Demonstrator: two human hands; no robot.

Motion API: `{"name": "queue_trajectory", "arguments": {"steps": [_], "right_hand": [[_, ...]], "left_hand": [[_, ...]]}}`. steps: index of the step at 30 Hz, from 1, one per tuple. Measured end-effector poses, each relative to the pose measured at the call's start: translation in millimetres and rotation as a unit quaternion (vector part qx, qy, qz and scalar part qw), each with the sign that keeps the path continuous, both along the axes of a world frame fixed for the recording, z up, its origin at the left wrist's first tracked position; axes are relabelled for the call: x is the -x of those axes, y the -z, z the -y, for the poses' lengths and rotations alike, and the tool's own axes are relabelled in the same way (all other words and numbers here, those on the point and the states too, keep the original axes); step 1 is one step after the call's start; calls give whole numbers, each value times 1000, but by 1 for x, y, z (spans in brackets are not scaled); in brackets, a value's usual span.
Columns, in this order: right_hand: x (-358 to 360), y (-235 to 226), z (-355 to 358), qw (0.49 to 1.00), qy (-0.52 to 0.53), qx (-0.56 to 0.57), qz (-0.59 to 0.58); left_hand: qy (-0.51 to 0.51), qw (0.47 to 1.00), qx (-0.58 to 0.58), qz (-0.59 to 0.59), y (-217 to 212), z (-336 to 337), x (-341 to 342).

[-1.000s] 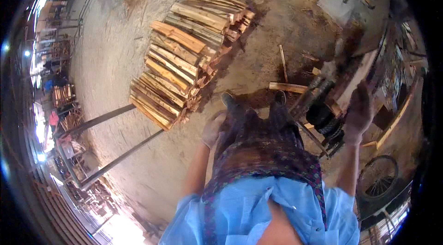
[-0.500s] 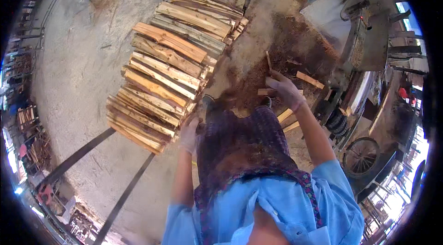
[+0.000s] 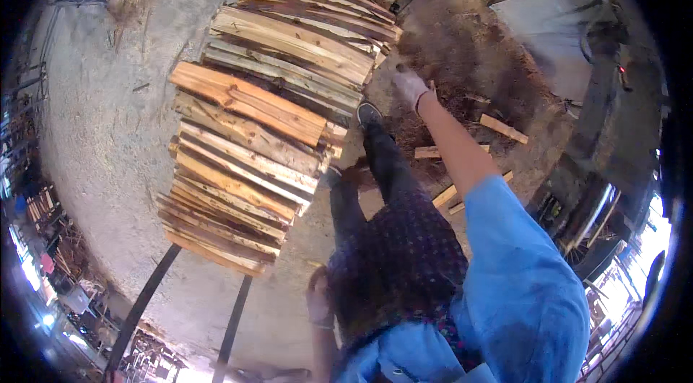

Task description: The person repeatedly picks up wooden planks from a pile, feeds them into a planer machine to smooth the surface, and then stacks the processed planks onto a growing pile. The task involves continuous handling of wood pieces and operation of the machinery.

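My right hand (image 3: pixel 412 87), in a pale glove, is stretched out forward and down. It hovers over the bark-strewn ground just beside the near end of a large stack of split wooden slats (image 3: pixel 267 123). Its fingers look curled, and I cannot tell whether they hold anything. My left hand (image 3: pixel 317 302) hangs back beside my hip, holding nothing that I can see. My legs in dark patterned trousers and one shoe (image 3: pixel 368 113) stand against the stack's edge.
Loose short wood pieces (image 3: pixel 503 128) lie on the dark bark litter to the right. Dark metal rails (image 3: pixel 141 305) run over the concrete floor at the lower left. Machinery (image 3: pixel 577 217) stands at the right, and a pale slab (image 3: pixel 538 15) lies at the upper right.
I have bent further forward, so the stack looks larger and closer. My right hand has reached further out, toward the stack's end. My left hand has dropped from the stack back to my hip.
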State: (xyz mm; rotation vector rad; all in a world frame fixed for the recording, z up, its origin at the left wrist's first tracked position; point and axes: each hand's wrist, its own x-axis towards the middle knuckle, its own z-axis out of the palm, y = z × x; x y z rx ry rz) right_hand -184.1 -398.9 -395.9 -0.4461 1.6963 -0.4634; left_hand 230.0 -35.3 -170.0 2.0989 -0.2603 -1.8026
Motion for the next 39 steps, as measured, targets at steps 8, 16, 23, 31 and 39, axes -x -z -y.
{"name": "queue_trajectory", "arguments": {"steps": [8,16,23,31,39], "right_hand": [[10,96,67,989,63,72,114],[-53,92,72,935,269,214,85],[-35,26,67,969,13,198,-145],[-53,-40,56,940,-81,214,-253],[-76,-86,70,913,-140,276,-264]], "left_hand": [[152,984,-76,-45,45,52,86],[79,983,-134,-96,72,128,127],[194,973,-97,-81,66,217,157],[-62,988,130,-52,165,397,183],[-215,935,172,-223,188,426,186]]}}
